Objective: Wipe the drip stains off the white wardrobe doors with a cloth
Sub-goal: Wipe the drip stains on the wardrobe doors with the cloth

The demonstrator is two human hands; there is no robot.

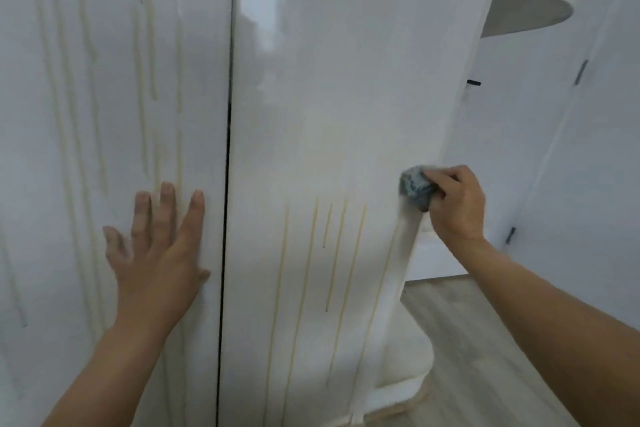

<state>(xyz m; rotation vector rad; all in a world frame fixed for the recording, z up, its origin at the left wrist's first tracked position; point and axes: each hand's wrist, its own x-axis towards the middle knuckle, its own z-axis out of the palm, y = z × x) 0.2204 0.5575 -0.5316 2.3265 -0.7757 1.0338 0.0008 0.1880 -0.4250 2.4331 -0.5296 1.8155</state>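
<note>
Two glossy white wardrobe doors fill the view, split by a dark vertical gap. The left door (104,80) carries several long yellowish drip stains from top to bottom. On the right door (329,62) the upper part looks smeared and pale, while several yellow drip streaks (311,270) run down its lower half. My left hand (159,250) lies flat and open against the left door, fingers spread. My right hand (457,204) grips a bunched grey-blue cloth (415,187) pressed on the right door near its right edge.
To the right of the doors stand rounded white corner shelves (530,7), with a curved base (408,367) low down. A white panel with dark hinges (581,73) lies further right. Grey wood-look flooring (467,340) shows at the lower right.
</note>
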